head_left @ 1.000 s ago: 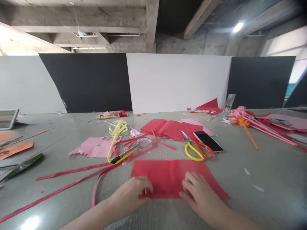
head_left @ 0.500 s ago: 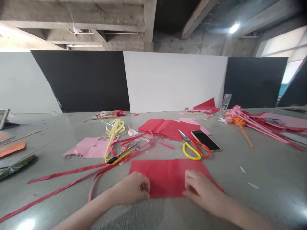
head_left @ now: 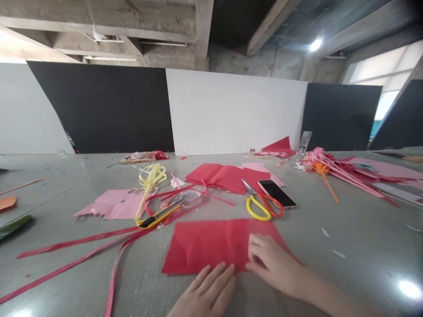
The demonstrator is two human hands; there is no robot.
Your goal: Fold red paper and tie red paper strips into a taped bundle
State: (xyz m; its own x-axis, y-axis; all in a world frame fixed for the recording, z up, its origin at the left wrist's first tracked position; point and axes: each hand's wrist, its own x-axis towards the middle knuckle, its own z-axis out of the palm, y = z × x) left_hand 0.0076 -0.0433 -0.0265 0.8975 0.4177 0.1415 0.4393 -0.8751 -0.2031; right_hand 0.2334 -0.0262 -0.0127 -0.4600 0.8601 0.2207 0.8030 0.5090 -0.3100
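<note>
A red sheet of paper (head_left: pixel 208 244) lies flat in front of me, with its near edge toward me and faint creases across it. My left hand (head_left: pixel 211 288) is stretched out flat, palm down, its fingertips on the near edge of the paper. Curled over the right part of that edge, my right hand (head_left: pixel 271 262) has thumb and fingers closed on the red paper. Beyond the sheet are scissors (head_left: pixel 258 213) with one yellow and one red handle, and a yellow utility knife (head_left: pixel 160 217).
A phone (head_left: pixel 277 193) lies behind the scissors, near more red sheets (head_left: pixel 228 176). To the left are a clear tape roll (head_left: pixel 191 197), punched pink paper (head_left: pixel 112 204), a yellow paper-strip piece (head_left: pixel 152 176) and long red strips (head_left: pixel 79 240). Pink streamers (head_left: pixel 343 169) lie at the right.
My left hand has let go of the paper's left part, moved right and toward me, and flattened out. My right hand stays closed at the near edge. The view has shifted slightly.
</note>
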